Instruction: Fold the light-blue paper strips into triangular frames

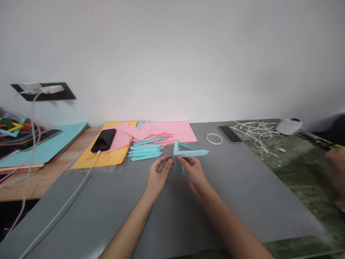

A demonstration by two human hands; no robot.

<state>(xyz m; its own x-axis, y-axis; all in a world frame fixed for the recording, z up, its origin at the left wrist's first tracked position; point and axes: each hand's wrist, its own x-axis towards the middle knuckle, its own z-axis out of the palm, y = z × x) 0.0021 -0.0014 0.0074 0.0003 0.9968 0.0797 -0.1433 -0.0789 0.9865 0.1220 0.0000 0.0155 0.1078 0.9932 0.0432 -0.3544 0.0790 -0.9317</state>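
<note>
A light-blue folded-paper triangle frame (191, 152) is pinched between the thumb and fingers of my right hand (194, 174), raised above the grey tabletop. One strip of the frame points down behind my fingers and is partly hidden. My left hand (159, 174) is just left of the frame, its fingers loosely curled with a gap between thumb and fingers. Nothing shows in it, and whether its fingertips touch the paper is unclear. Beyond my left hand lie several folded light-blue paper strips (146, 151), with thin pink strips (164, 137) behind them.
Pink sheets (175, 130) and a yellow packet (90, 158) bearing a cabled phone (104, 140) lie on the grey board (107, 208). A white ring (214, 139) and dark phone (230, 134) are to the right. Tangled white string (256, 130) lies beyond. Another person's hand (336, 160) shows at far right.
</note>
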